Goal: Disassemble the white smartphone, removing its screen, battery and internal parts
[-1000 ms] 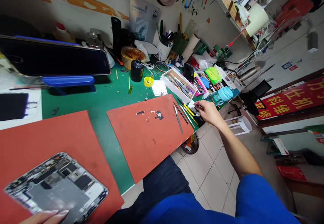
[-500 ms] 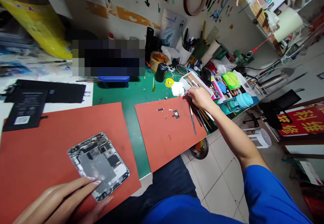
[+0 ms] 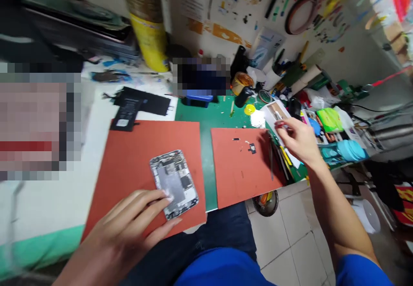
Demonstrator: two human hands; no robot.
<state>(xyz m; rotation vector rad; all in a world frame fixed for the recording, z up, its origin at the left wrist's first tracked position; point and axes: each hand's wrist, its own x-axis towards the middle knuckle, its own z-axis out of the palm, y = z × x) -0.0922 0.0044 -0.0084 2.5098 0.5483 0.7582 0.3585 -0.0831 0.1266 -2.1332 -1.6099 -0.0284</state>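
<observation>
On the left orange-red mat (image 3: 129, 152) lies an opened phone (image 3: 174, 187), its inner boards and grey metal plate facing up. My left hand (image 3: 138, 212) grips the phone's lower left side, fingers over the top and thumb by the bottom edge. Over by the tool tray (image 3: 269, 109), my right hand (image 3: 300, 141) is closed in a pinch. Something small and reddish shows at its fingertips, too blurred to name. Tweezers (image 3: 271, 161) and several thin tools (image 3: 285, 161) lie beneath and beside that hand.
A second orange-red mat (image 3: 238, 178) bears a small dark part (image 3: 252, 148) and tiny bits. Black phone batteries (image 3: 127, 113) lie at the left. A blue bottle (image 3: 350, 150) and a dark bottle (image 3: 243, 97) stand behind. A bin (image 3: 266, 204) is below the bench edge.
The view has turned left, so the bench appears further right. My right hand has lifted slightly from the thin tools, now pinching near the tray. My left hand stays on the phone.
</observation>
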